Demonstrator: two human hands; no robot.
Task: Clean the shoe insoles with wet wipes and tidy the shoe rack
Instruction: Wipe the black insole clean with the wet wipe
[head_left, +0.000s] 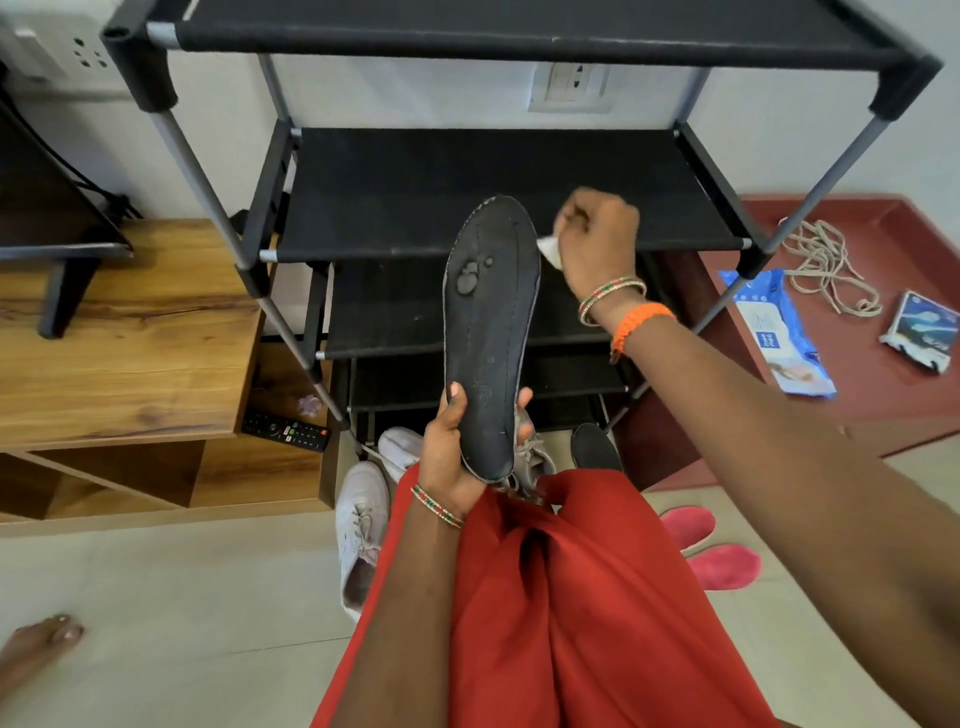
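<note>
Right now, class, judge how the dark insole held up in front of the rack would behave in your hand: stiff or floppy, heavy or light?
The insole probably is fairly stiff: gripped only at its heel by the left hand, it stands upright without drooping. It looks thin, so likely light. The right hand holds a wipe at its edge; pressing there may flex it.

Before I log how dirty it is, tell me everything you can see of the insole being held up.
The insole is dark grey, flat and foot-shaped, with a paler stitched-looking edge. Pale worn blotches mark its upper part. It stands nearly upright, toe end up, in front of the rack. The left hand grips its heel end, thumb on the face, fingers round the right edge. The right hand holds a white wipe at its upper right edge.
</note>
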